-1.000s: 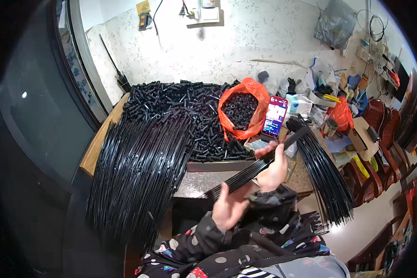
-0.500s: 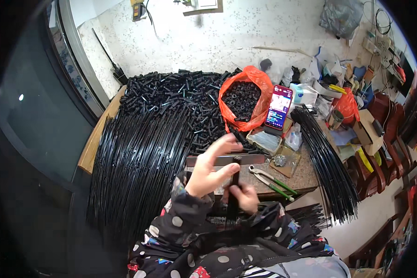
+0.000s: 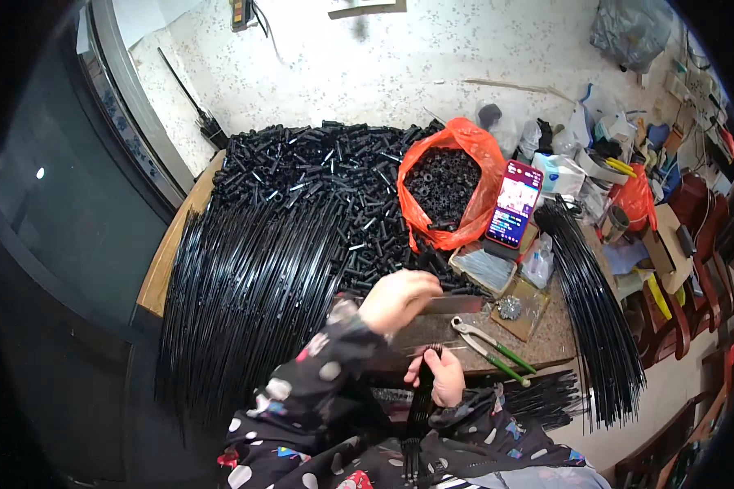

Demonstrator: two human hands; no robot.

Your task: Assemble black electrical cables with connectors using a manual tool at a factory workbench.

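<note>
My left hand (image 3: pixel 400 301) is over the table's front, beside a flat metal bar (image 3: pixel 455 305). Its fingers curl downward and are close together; anything in them is hidden. Lower and to the right, my right hand (image 3: pixel 446 378) is closed around a bundle of thin black rods (image 3: pixel 419 411). The bundle's upper ends show by the thumb, and its lower part runs down toward my lap. A thin pale line crosses near the right fingertips, too fine to make out. Green-handled pincers (image 3: pixel 491 350) lie just right of my hands.
Black tubular pieces (image 3: pixel 310 167) cover the back. Long black rods (image 3: pixel 245 285) spread at left; more rods (image 3: pixel 593 310) lie at right. An orange bag (image 3: pixel 497 155) holds small black parts. A phone (image 3: pixel 514 204) stands beside a box of pale thin pieces (image 3: pixel 485 270). A metal cluster (image 3: pixel 510 307) sits nearby.
My left hand has moved from an open pose above the bundle toward the metal bar, fingers now curled. My right hand and the bundle have lowered slightly. The view has shifted a little.
</note>
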